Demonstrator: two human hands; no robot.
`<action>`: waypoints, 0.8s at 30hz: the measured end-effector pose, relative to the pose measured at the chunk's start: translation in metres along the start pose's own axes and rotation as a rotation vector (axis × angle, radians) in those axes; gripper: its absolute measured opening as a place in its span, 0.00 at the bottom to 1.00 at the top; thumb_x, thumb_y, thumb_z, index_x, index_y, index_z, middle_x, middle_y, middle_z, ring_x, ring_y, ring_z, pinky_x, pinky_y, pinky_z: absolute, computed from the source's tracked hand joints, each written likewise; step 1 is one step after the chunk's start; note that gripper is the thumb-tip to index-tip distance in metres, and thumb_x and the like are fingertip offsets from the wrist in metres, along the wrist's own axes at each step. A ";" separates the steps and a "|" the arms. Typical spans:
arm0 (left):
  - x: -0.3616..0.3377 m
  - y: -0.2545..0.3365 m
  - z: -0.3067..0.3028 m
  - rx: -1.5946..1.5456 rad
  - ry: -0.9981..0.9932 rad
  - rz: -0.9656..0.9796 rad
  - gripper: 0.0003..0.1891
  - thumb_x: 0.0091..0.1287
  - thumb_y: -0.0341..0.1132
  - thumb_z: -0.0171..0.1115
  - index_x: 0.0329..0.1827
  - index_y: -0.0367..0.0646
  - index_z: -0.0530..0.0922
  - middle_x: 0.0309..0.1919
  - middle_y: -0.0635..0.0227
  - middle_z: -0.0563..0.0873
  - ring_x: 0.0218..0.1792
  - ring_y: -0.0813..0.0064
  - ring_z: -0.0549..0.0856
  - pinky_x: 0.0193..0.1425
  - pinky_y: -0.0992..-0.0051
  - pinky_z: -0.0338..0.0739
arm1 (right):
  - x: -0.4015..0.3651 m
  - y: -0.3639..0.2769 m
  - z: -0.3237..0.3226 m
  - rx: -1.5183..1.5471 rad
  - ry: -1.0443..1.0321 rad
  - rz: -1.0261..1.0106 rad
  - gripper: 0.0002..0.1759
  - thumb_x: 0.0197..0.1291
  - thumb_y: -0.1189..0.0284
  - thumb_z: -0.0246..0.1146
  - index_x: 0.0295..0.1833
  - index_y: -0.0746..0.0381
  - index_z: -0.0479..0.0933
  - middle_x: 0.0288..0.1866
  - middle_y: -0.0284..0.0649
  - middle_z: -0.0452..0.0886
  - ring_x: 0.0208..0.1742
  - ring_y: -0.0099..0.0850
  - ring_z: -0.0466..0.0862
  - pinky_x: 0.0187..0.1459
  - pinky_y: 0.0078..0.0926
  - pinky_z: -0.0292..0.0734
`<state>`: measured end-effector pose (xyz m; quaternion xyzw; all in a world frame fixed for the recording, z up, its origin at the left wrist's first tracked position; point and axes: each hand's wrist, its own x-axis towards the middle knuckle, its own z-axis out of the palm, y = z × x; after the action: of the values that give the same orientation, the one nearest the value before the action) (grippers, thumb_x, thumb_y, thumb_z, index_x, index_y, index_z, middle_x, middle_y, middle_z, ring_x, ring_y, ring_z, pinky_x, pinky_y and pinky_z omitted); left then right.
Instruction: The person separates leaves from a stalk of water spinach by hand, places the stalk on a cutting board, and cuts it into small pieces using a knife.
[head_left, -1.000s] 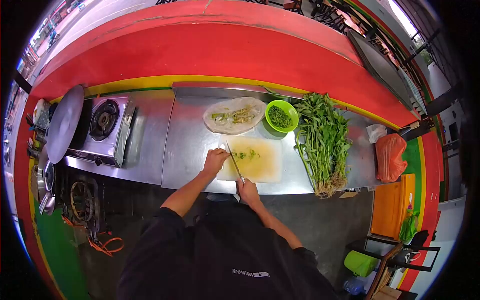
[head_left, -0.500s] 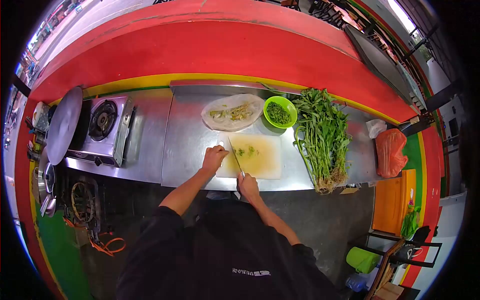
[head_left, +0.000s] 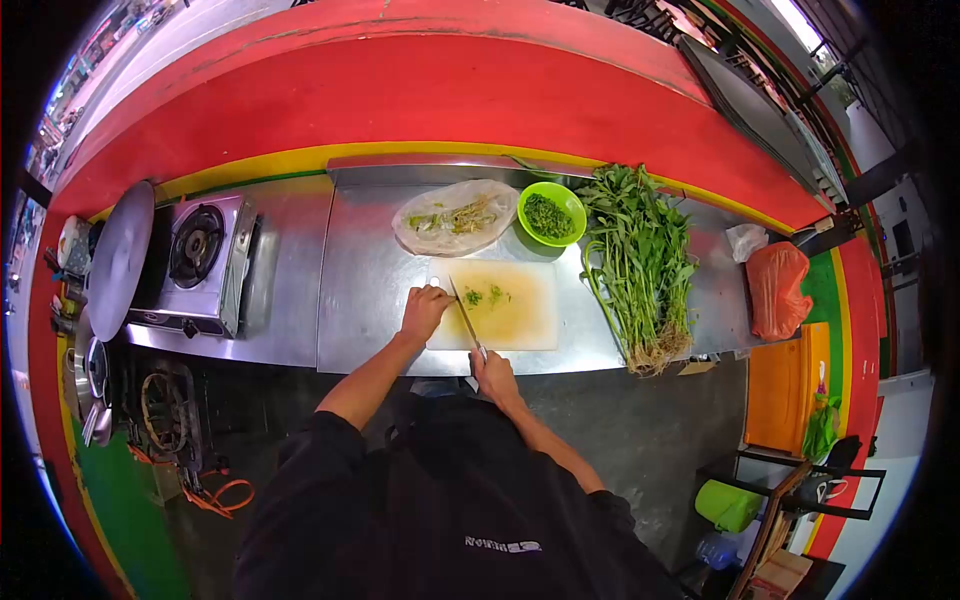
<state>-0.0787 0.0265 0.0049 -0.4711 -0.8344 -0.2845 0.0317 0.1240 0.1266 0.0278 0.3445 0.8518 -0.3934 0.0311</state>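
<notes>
My right hand (head_left: 493,376) is wrapped round the handle of a knife (head_left: 465,318), its blade slanting up and left over a pale, yellow-stained cutting board (head_left: 535,335). Fingers bent together, my left hand (head_left: 426,310) rests at the board's left side, its fingertips close to the blade. Whatever it pinches is too small or hidden to make out. Just right of the blade lies a little heap of chopped greens (head_left: 490,296). Behind the board are a clear plastic bag (head_left: 455,220) with stems and trimmings and a green bowl (head_left: 552,213) of finely chopped greens.
A big bunch of leafy greens with roots (head_left: 640,265) lies right of the bowl on the steel counter (head_left: 385,345). Farther right sits a red plastic bag (head_left: 778,290). At left are a gas stove (head_left: 197,255) and a round metal lid (head_left: 122,260). A red wall (head_left: 420,100) runs behind.
The whole view has shifted slightly. My left fingertips sit nearer the blade, and the knife's angle has changed a little. Both hands keep about the same places by the board.
</notes>
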 end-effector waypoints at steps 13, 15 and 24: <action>0.000 0.001 -0.005 -0.028 -0.021 -0.024 0.07 0.66 0.37 0.65 0.42 0.52 0.89 0.39 0.77 0.86 0.45 0.72 0.82 0.51 0.65 0.69 | -0.006 -0.014 -0.015 -0.036 -0.051 0.024 0.33 0.74 0.49 0.53 0.41 0.73 0.80 0.36 0.69 0.83 0.41 0.66 0.85 0.46 0.58 0.79; -0.001 0.001 -0.005 -0.039 -0.017 -0.029 0.07 0.66 0.37 0.65 0.42 0.51 0.89 0.39 0.77 0.86 0.45 0.72 0.82 0.51 0.65 0.68 | -0.008 -0.012 -0.016 -0.051 -0.056 0.035 0.32 0.73 0.49 0.53 0.42 0.73 0.80 0.37 0.69 0.83 0.43 0.65 0.85 0.47 0.58 0.79; -0.001 0.005 -0.004 -0.088 0.008 -0.024 0.08 0.63 0.31 0.64 0.41 0.49 0.89 0.40 0.75 0.86 0.44 0.70 0.83 0.50 0.64 0.71 | 0.014 -0.009 -0.002 -0.113 -0.004 -0.027 0.30 0.73 0.52 0.54 0.43 0.73 0.80 0.35 0.69 0.83 0.39 0.65 0.85 0.44 0.58 0.81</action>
<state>-0.0752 0.0251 0.0103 -0.4611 -0.8264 -0.3231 0.0108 0.1087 0.1318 0.0307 0.3300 0.8772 -0.3455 0.0469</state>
